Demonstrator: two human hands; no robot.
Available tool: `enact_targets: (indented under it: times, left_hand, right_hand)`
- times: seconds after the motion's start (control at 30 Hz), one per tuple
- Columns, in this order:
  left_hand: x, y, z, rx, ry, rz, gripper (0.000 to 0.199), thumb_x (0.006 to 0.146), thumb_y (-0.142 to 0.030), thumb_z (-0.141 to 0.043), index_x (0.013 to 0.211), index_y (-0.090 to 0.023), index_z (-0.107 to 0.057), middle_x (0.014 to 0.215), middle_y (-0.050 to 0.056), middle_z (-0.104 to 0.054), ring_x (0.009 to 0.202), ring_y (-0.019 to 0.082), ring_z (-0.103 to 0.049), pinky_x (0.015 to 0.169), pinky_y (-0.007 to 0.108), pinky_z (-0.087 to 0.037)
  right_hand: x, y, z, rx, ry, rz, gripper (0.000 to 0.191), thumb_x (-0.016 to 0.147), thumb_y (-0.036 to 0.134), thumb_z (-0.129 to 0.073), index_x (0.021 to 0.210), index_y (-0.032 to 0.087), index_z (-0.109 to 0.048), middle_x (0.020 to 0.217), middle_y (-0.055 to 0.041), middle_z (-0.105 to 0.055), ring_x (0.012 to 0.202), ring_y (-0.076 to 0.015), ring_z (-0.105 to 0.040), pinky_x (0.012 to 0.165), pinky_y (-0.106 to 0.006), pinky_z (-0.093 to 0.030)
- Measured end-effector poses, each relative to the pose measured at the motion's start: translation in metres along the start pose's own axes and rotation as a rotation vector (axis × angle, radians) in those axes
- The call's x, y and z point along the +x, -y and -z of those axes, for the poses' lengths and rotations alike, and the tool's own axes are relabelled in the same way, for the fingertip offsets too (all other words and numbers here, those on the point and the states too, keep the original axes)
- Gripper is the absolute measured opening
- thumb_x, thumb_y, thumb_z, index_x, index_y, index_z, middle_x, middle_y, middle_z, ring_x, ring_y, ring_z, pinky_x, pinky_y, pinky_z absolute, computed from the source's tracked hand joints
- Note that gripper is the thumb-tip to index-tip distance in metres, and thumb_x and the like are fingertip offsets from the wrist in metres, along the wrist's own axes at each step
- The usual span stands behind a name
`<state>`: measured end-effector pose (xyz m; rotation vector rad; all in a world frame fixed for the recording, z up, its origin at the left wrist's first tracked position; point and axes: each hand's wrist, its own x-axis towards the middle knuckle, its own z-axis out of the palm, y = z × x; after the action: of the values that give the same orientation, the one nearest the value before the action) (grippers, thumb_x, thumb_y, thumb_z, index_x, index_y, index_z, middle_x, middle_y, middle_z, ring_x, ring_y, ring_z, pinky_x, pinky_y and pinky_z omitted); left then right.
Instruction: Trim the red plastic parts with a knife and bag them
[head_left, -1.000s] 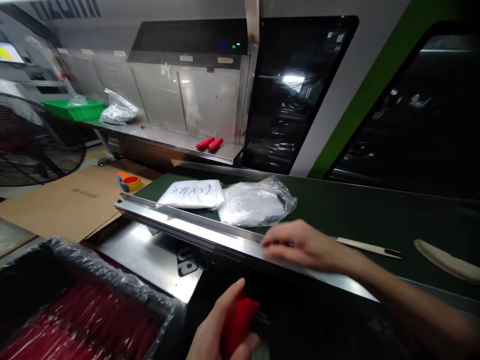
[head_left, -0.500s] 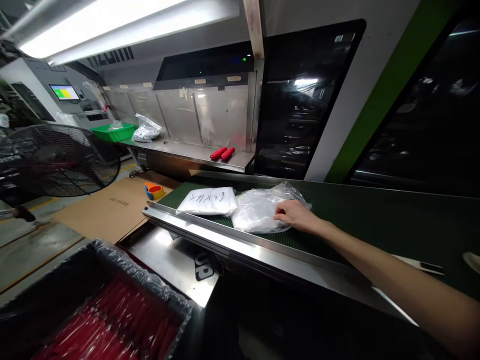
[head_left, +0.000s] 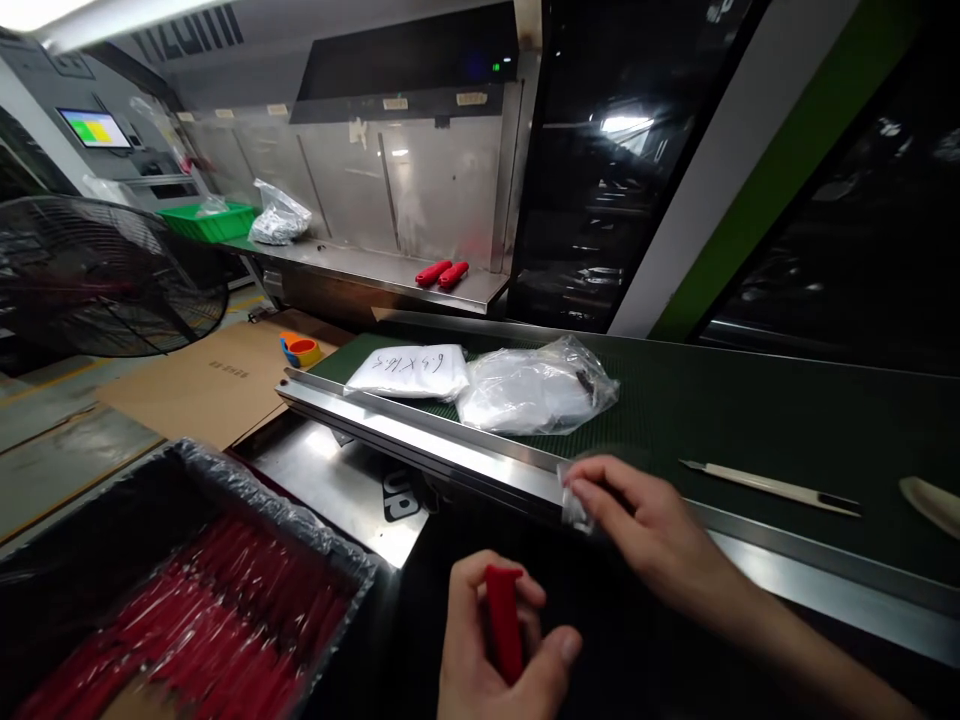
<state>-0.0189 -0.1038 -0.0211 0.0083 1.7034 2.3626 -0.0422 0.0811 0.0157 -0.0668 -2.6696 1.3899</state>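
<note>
My left hand (head_left: pixel 487 640) is low in the middle, its fingers wrapped round a red handle-like piece (head_left: pixel 504 622) that stands nearly upright. To its upper right, my right hand (head_left: pixel 645 510) pinches a small clear plastic bag (head_left: pixel 576 498) in front of the conveyor's metal edge. The bag is blurred. Beyond the right hand, a larger clear bag (head_left: pixel 529 390) of thin plastic bags lies on the green belt. Against its left side rests a white packet (head_left: pixel 409 371) with handwritten figures on it.
A lined bin (head_left: pixel 352 590) at lower left holds many wrapped red pieces (head_left: pixel 217 620). A craft knife (head_left: pixel 772 487) lies on the belt (head_left: pixel 750 420) at right. Two red pieces (head_left: pixel 442 273) sit on the metal shelf. Tape rolls (head_left: pixel 301 349) rest on cardboard (head_left: pixel 217 375). A fan (head_left: pixel 112 275) stands left.
My right hand has left the larger bag and come nearer, drawing out a small clear bag. My left hand has come into view with a red piece. The view has tipped slightly downward.
</note>
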Motion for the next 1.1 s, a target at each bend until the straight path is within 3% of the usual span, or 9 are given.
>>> enact_targets:
  times: [0.1,0.17,0.33,0.57,0.7,0.83,0.93,1.03,1.1]
  left_hand:
    - [0.006,-0.005,-0.011,-0.09,0.036,0.077,0.054,0.063,-0.026,-0.086,0.101,-0.023,-0.048,0.091,-0.002,-0.061,0.07,0.008,-0.055,0.066,0.019,-0.047]
    - [0.007,-0.004,-0.012,-0.092,0.047,0.13,0.052,0.065,-0.025,-0.085,0.101,-0.022,-0.048,0.086,-0.003,-0.06,0.075,0.009,-0.057,0.069,0.019,-0.048]
    - [0.004,0.006,-0.001,-0.031,0.14,0.24,0.035,0.082,-0.03,-0.072,0.101,-0.021,-0.043,0.077,-0.005,-0.056,0.053,0.006,-0.047,0.046,0.017,-0.038]
    - [-0.001,0.015,0.015,0.088,0.123,0.195,0.029,0.089,-0.027,-0.061,0.105,-0.026,-0.037,0.081,-0.006,-0.052,0.049,0.004,-0.045,0.046,0.019,-0.036]
    - [0.004,0.017,0.024,0.177,0.106,0.183,0.029,0.088,-0.026,-0.06,0.109,-0.026,-0.04,0.085,-0.005,-0.053,0.051,0.004,-0.047,0.049,0.02,-0.038]
    - [0.005,0.016,0.035,0.295,0.193,0.196,0.031,0.086,-0.026,-0.06,0.112,-0.025,-0.042,0.085,-0.004,-0.055,0.057,0.007,-0.049,0.056,0.023,-0.042]
    - [0.0,0.018,0.041,0.448,0.211,0.166,0.031,0.084,-0.016,-0.057,0.111,-0.026,-0.047,0.082,-0.005,-0.055,0.066,0.01,-0.051,0.065,0.025,-0.043]
    - [-0.003,0.02,0.043,0.567,0.218,0.119,0.045,0.076,-0.007,-0.056,0.115,-0.028,-0.048,0.087,-0.005,-0.058,0.072,0.012,-0.054,0.071,0.027,-0.043]
    - [-0.001,0.022,0.044,0.6,0.214,0.108,0.05,0.075,-0.008,-0.057,0.119,-0.029,-0.045,0.091,-0.004,-0.059,0.075,0.013,-0.056,0.073,0.027,-0.044]
  right_hand:
    - [-0.026,0.01,-0.028,0.339,0.091,-0.138,0.032,0.094,0.05,-0.053,0.095,0.02,-0.063,0.09,-0.0011,-0.063,0.081,-0.0131,-0.058,0.072,-0.023,-0.047]
    - [-0.037,0.012,-0.042,0.543,0.102,-0.239,0.033,0.09,0.051,-0.06,0.089,0.018,-0.062,0.084,-0.0014,-0.062,0.076,-0.0123,-0.057,0.068,-0.023,-0.047]
    - [-0.047,0.001,-0.061,0.697,0.112,-0.373,0.039,0.09,0.055,-0.057,0.087,0.016,-0.057,0.072,0.0,-0.058,0.058,-0.0107,-0.054,0.055,-0.023,-0.046]
    - [-0.055,-0.014,-0.061,0.548,-0.054,-0.375,0.033,0.091,0.051,-0.059,0.095,0.019,-0.06,0.069,0.0034,-0.052,0.059,-0.0081,-0.046,0.051,-0.018,-0.038]
    - [-0.062,-0.014,-0.059,0.382,0.092,-0.31,0.03,0.085,0.048,-0.068,0.1,0.022,-0.063,0.086,0.0007,-0.06,0.075,-0.0111,-0.053,0.062,-0.02,-0.043]
    - [-0.064,-0.013,-0.056,0.198,0.289,-0.187,0.018,0.09,0.04,-0.063,0.092,0.022,-0.062,0.077,0.003,-0.057,0.068,-0.0098,-0.051,0.06,-0.021,-0.041]
    - [-0.064,-0.011,-0.059,-0.002,0.204,-0.042,0.005,0.09,0.022,-0.056,0.088,0.022,-0.061,0.078,0.0024,-0.058,0.066,-0.0096,-0.052,0.059,-0.023,-0.039]
    - [-0.067,-0.009,-0.066,-0.066,0.025,-0.025,0.01,0.085,0.013,-0.052,0.085,0.021,-0.057,0.082,-0.0001,-0.057,0.071,-0.0119,-0.053,0.063,-0.025,-0.041]
    - [-0.07,-0.008,-0.068,-0.041,0.052,0.026,0.016,0.085,0.01,-0.049,0.094,0.021,-0.057,0.094,-0.0027,-0.058,0.083,-0.0143,-0.056,0.073,-0.027,-0.046]
